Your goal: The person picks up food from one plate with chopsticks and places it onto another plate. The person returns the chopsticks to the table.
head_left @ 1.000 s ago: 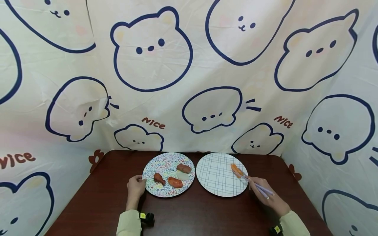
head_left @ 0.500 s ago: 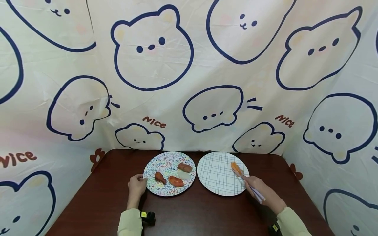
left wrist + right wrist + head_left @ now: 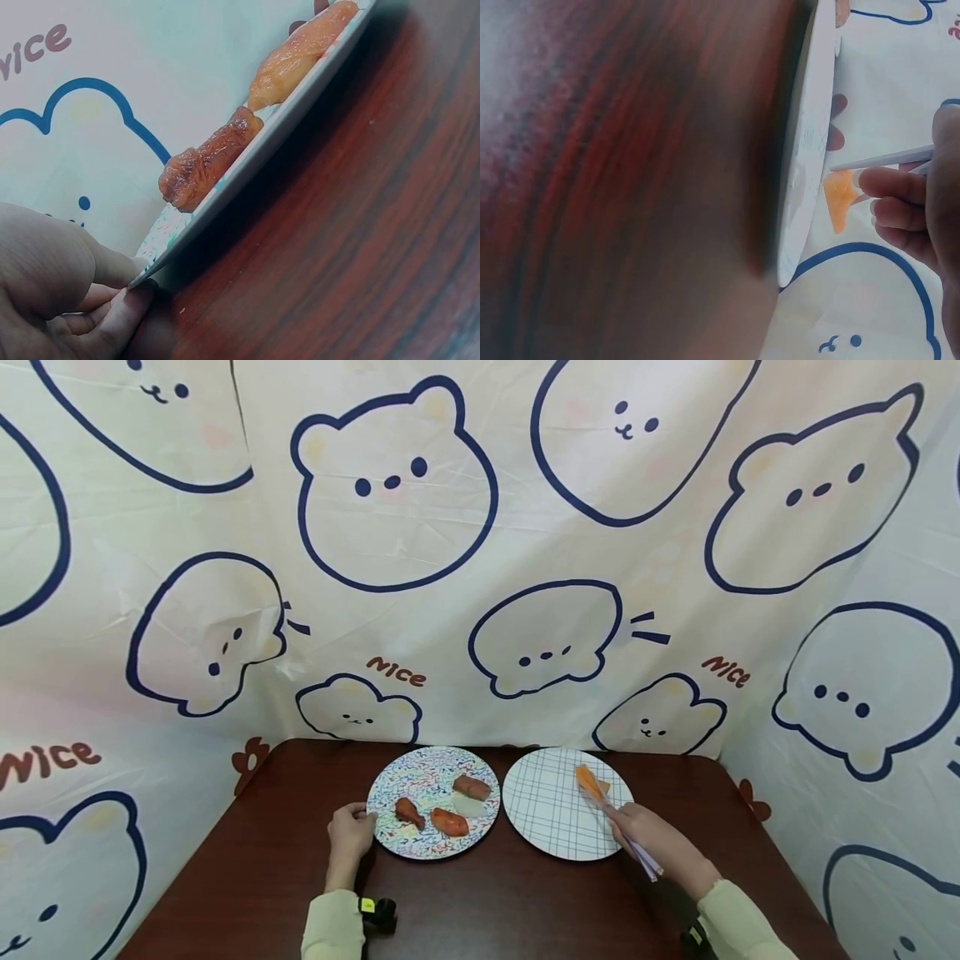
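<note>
My left hand [image 3: 350,839] pinches the left rim of a speckled plate [image 3: 420,766], thumb and fingers on either side in the left wrist view. On that plate lie a drumstick [image 3: 409,812], a glossy orange-brown chicken piece [image 3: 450,822], a brown piece of meat [image 3: 472,787] and a pale, translucent piece [image 3: 469,807]. With my right hand [image 3: 663,843] I hold a pair of pale purple chopsticks [image 3: 642,857] over the grid-patterned plate [image 3: 540,814]. Their tips are at an orange food piece [image 3: 840,196], one on each side of it. Whether it is lifted off the plate, I cannot tell.
Both plates stand side by side near the back of a dark brown table [image 3: 510,902]. A cloth printed with bear faces [image 3: 397,510] hangs behind and at both sides. Each wrist carries a black camera [image 3: 381,916].
My right hand and the chopsticks have moved left over the grid-patterned plate. The orange piece has shifted slightly left and up with the tips. My left hand keeps its grip on the rim.
</note>
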Demonstrator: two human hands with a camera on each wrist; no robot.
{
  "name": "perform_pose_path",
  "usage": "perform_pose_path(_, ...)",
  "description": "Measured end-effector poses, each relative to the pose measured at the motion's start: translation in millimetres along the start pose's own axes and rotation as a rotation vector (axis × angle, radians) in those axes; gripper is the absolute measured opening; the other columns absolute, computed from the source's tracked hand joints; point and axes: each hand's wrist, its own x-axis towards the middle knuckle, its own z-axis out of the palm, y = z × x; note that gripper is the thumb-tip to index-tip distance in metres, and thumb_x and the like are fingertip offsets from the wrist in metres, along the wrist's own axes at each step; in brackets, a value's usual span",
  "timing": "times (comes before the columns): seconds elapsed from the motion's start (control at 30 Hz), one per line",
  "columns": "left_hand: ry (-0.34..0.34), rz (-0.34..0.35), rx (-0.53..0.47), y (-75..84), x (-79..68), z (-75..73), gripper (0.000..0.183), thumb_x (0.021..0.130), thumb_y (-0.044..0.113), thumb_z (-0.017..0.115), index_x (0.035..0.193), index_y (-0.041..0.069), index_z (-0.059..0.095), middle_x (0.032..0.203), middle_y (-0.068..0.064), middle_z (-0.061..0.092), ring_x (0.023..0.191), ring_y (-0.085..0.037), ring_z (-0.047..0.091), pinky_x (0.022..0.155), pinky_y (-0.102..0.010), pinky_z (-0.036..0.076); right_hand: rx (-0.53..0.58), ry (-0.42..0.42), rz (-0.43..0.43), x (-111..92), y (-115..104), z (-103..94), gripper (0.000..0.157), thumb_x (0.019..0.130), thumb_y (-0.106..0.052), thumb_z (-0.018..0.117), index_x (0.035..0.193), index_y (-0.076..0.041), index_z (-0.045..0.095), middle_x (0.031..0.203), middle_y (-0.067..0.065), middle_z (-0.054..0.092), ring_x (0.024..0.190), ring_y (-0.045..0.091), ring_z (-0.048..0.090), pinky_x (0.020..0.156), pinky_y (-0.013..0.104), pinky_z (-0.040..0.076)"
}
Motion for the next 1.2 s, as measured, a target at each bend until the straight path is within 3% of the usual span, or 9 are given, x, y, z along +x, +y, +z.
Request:
perform_pose_path(0.2,0.005,-0.006,-0.010,-0.2,-0.6,-0.5,0.037,0.100,0.010,0.057,0.127,-0.014,0.060,0.112,-0.029,0.063,0.105,-0.043,0.058,0.084,-0.054,0.050,-0.087,0.018,-0.066,6.4,-0.7,-0.9,0.035,0.094,-0.009,0.067,0.126,0.004,0.068,0.085,0.002,0.066,0.075,0.009,0.057,0.066,0.025,0.053)
perform_pose_path(0.4,-0.002,-0.006,-0.010,0.5,-0.2,-1.9,0.038,0.100,0.011,0.057,0.129,-0.014,0.059,0.115,-0.030,0.062,0.106,-0.043,0.058,0.085,-0.055,0.050,-0.136,-0.046,-0.057,14.3,-2.8,-7.0,0.037,0.097,-0.014,0.065,0.130,0.002,0.067,0.089,0.003,0.068,0.081,0.012,0.059,0.073,0.028,0.056)
perform_pose_path(0.63,0.000,-0.016,-0.012,0.9,-0.2,-2.1,0.038,0.100,0.011,0.057,0.129,-0.014,0.059,0.115,-0.030,0.061,0.107,-0.043,0.058,0.086,-0.054,0.049,-0.127,-0.072,-0.074,25.8,-8.2,-10.8,0.038,0.098,-0.014,0.063,0.133,0.002,0.064,0.088,0.002,0.067,0.082,0.013,0.060,0.074,0.030,0.055)
perform_pose_path(1.2,-0.016,-0.020,-0.029,2.1,-2.7,-2.2,0.037,0.100,0.011,0.056,0.129,-0.013,0.060,0.116,-0.030,0.061,0.108,-0.044,0.058,0.087,-0.055,0.049,-0.144,-0.029,-0.152,37.9,-22.1,-11.1,0.041,0.094,-0.012,0.068,0.132,0.003,0.064,0.082,0.000,0.065,0.078,0.012,0.059,0.068,0.026,0.054)
